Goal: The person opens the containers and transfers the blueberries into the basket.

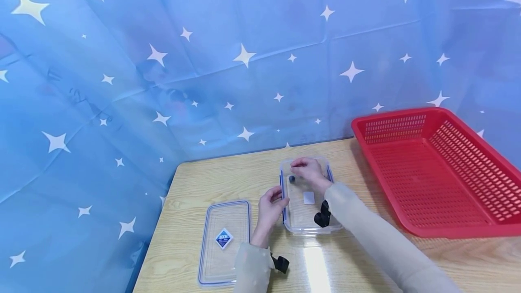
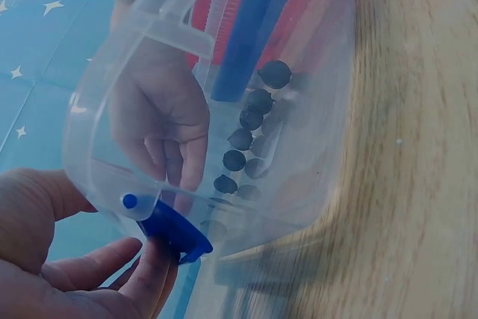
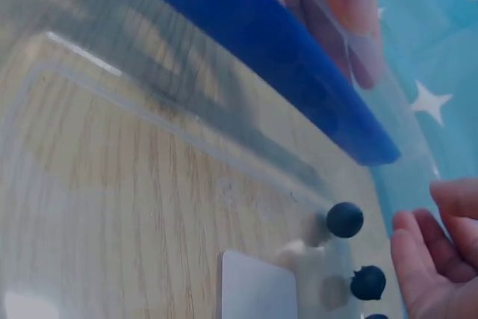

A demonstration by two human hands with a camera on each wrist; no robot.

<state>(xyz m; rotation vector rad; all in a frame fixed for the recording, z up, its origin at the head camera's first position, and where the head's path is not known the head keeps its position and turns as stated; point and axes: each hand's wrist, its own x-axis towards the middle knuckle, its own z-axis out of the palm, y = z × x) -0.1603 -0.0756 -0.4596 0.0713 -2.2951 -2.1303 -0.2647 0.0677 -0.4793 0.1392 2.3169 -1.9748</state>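
Note:
A clear plastic food container [image 1: 303, 230] with blue side latches sits without its lid on the wooden table. My left hand [image 1: 270, 207] holds its left side, fingers at a blue latch [image 2: 172, 229]. My right hand [image 1: 308, 170] is over the far end of the container, its fingers loosely bent; nothing shows between them in the right wrist view. Several dark blueberries [image 2: 240, 139] lie in a row on the container floor. One blueberry [image 3: 344, 220] shows clearly close to my right fingers. Inside the container's outline there is also a white square [image 1: 309, 198].
The clear lid [image 1: 209, 257] with a blue seal and a BXH label lies flat to the left of the container. A large red mesh basket [image 1: 400, 220] stands at the right. Behind the table hangs a blue cloth [image 1: 211, 76] with white stars.

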